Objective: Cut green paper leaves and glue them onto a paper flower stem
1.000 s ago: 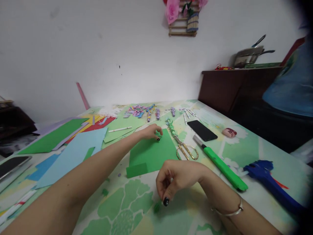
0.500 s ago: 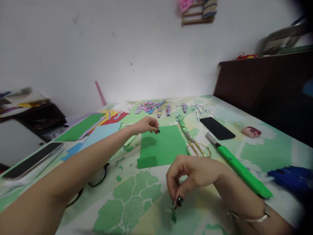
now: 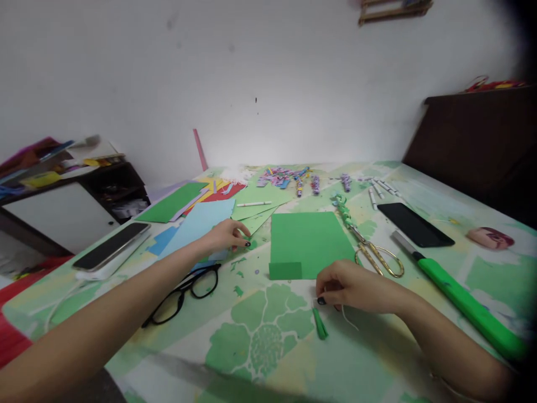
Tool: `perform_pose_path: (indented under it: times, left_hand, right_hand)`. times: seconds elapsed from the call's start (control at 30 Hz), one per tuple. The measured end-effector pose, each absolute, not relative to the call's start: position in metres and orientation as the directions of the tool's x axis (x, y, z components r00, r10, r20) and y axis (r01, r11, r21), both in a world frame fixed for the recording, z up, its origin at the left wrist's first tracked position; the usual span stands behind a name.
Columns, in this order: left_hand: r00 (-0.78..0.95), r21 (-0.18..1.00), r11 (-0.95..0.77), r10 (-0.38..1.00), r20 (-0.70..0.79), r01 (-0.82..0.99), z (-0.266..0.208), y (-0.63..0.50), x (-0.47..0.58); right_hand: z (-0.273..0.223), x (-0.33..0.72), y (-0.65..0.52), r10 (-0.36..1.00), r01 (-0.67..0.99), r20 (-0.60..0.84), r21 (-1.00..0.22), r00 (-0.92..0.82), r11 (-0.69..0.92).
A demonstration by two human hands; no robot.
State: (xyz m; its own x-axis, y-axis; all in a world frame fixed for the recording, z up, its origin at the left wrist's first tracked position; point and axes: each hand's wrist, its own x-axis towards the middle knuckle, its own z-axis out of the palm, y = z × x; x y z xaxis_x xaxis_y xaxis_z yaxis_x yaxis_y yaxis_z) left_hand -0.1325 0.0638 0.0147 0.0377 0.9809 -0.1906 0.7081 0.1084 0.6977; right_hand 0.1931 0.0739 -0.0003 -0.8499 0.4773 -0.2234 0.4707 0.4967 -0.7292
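My right hand [image 3: 351, 284] is closed in a pinch on a thin white string [image 3: 351, 320] at the table's near side. Just below its fingertips a small green paper tassel [image 3: 320, 323] hangs or lies by the string. My left hand [image 3: 229, 236] is over the table's left half, fingers bent with a small gap between them, and nothing shows in it. Between the hands lies a green paper sheet [image 3: 312, 238], with a small darker green strip [image 3: 285, 271] at its lower left corner. Light blue paper [image 3: 200, 221] lies beside my left hand.
Gold-handled scissors [image 3: 380, 260] touch a green twisted paper piece [image 3: 343, 210]. A green-handled knife [image 3: 465, 305] and a black phone [image 3: 415, 224] lie rightward. Glasses [image 3: 184, 294] sit by my left forearm, another phone [image 3: 111, 246] farther left. Markers [image 3: 384, 187] and paper scraps [image 3: 279, 176] lie behind.
My left hand has lowered toward the table, and its fingers have loosened. My right hand has moved forward to the green sheet's near edge with the tassel. The view has turned left.
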Motion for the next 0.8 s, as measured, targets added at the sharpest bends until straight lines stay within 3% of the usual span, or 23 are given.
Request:
perform_pose_path:
  times: [0.3, 0.63, 0.8]
  left_hand:
    - [0.071, 0.662, 0.132, 0.960, -0.271, 0.738, 0.014, 0.083, -0.115]
    - [0.272, 0.844, 0.028, 0.940, -0.204, 0.536, 0.047, 0.039, -0.080]
    - [0.442, 0.919, -0.007, 0.878, -0.183, 0.394, 0.040, 0.022, -0.051]
  right_hand:
    - [0.008, 0.195, 0.074, 0.488, 0.482, -0.244, -0.751, -0.838, 0.452]
    - [0.015, 0.199, 0.073, 0.508, 0.491, -0.222, -0.722, -0.832, 0.487]
    - [0.024, 0.210, 0.076, 0.522, 0.491, -0.221, -0.737, -0.824, 0.464]
